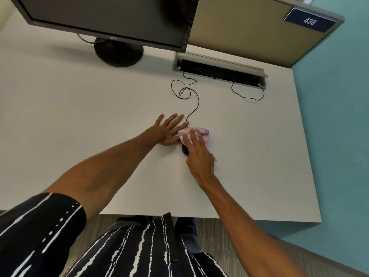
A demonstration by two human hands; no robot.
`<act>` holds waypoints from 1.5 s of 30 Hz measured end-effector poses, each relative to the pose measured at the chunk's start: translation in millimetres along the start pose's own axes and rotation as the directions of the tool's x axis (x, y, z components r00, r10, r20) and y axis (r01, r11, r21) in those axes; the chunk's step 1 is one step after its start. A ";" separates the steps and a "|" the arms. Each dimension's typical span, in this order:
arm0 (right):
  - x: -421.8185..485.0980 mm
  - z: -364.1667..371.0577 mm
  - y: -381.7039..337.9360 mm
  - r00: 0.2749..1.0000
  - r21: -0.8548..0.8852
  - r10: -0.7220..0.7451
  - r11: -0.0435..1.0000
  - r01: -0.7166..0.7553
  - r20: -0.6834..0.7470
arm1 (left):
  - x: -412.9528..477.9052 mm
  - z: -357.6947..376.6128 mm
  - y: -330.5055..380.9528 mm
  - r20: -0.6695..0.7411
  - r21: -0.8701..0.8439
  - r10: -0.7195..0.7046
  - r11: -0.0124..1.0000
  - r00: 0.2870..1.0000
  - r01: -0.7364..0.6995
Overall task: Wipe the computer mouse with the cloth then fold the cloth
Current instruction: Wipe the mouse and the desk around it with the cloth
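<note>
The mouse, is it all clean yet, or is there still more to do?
Not finished. The right hand is pressing the purple cloth over the black mouse, so wiping is in hand. The left hand lies flat on the desk beside it. Nothing shows as done yet. The cloth is bunched, so folding is still left.

A dark monitor [107, 17] stands on the white desk [60, 116] beside an open cable tray [219, 69].

I saw a white desk [249, 156] carrying a monitor's round black stand [119, 53], a looping black cable [196, 100] beside a recessed cable tray [219, 68], the mostly covered mouse [184, 149], and my flat left hand [169, 130].
</note>
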State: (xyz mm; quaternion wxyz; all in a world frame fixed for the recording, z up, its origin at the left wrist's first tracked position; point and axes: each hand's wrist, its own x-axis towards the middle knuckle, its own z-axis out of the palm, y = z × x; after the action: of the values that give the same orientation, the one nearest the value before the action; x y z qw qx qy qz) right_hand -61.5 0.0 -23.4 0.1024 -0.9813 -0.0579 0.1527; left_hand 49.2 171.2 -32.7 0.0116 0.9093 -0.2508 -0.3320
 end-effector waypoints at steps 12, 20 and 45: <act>-57.1 5.9 16.2 0.922 0.009 -0.049 0.998 0.057 -0.384 | 1.4 3.7 -4.3 -0.041 -0.001 0.024 1.000 0.999 -0.024; 22.8 -39.4 -3.9 0.992 0.067 0.098 0.992 -0.104 0.080 | 2.3 2.0 1.4 -0.004 0.040 -0.011 0.999 1.000 0.011; 26.0 -34.0 2.2 0.993 0.033 0.088 0.995 -0.091 0.080 | 0.8 2.0 -0.5 -0.047 0.036 -0.015 0.999 0.999 0.017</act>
State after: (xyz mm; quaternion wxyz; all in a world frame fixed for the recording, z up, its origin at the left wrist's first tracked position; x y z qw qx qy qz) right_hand -26.1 -4.6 0.3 0.1112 -0.9741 -0.0148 0.1964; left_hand 48.7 171.5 -34.8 -0.0018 0.9188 -0.2492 -0.3061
